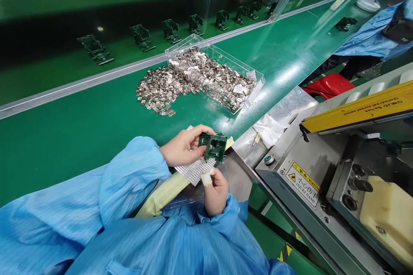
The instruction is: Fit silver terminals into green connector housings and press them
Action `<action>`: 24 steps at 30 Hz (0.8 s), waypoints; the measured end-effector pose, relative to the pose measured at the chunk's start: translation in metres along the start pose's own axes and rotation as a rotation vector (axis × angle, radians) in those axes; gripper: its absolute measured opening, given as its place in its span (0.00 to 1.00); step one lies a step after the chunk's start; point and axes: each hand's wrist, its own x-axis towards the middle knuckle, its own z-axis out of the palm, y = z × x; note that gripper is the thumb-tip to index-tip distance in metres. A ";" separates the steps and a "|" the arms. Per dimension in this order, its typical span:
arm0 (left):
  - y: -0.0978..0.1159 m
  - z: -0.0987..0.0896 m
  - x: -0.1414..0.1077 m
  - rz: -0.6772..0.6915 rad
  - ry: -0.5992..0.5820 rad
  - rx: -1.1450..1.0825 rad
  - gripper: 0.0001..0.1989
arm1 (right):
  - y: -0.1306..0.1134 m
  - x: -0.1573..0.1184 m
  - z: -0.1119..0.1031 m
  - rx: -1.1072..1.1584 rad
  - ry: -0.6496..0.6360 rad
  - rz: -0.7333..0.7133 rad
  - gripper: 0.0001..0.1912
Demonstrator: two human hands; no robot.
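Note:
My left hand [189,145] grips a dark green plastic part [216,146] by its left side, thumb below and fingers above. Just below it is my right hand [214,189], its fingers closed, with a white wrap [207,178] around a fingertip; whatever it pinches is too small to make out. Beneath both hands lies a silvery ribbed sheet [192,172] beside a pale yellow strip [166,194]. Small metal pieces form a loose pile [158,88] on the green bench, beside a clear tray [260,86] holding more of them.
Several dark green parts [171,31] stand in a row behind the metal rail [80,85]. At right is a machine [303,146] with a yellow bar [361,107]; a white cloth [271,131] lies near it. A person in blue [371,36] is at upper right, near a red stool [332,85].

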 end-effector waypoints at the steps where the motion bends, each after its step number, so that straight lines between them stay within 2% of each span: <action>1: 0.000 0.000 0.000 -0.016 -0.005 -0.048 0.19 | 0.001 0.000 0.001 -0.012 0.005 -0.017 0.09; 6: -0.002 0.002 0.002 -0.115 -0.004 -0.314 0.21 | 0.007 -0.001 -0.003 -0.106 -0.017 -0.129 0.13; 10: 0.000 0.001 0.003 -0.121 0.003 -0.320 0.21 | 0.010 0.000 -0.013 -0.203 -0.103 -0.198 0.16; 15: -0.003 0.001 0.003 -0.130 0.015 -0.348 0.21 | 0.003 0.000 -0.027 -0.357 -0.210 -0.145 0.12; 19: -0.009 0.002 0.002 -0.103 0.038 -0.424 0.22 | -0.010 -0.001 -0.035 -0.478 -0.227 -0.083 0.12; 24: -0.011 0.004 0.001 -0.091 0.073 -0.477 0.24 | -0.024 0.000 -0.035 -0.611 -0.242 -0.075 0.12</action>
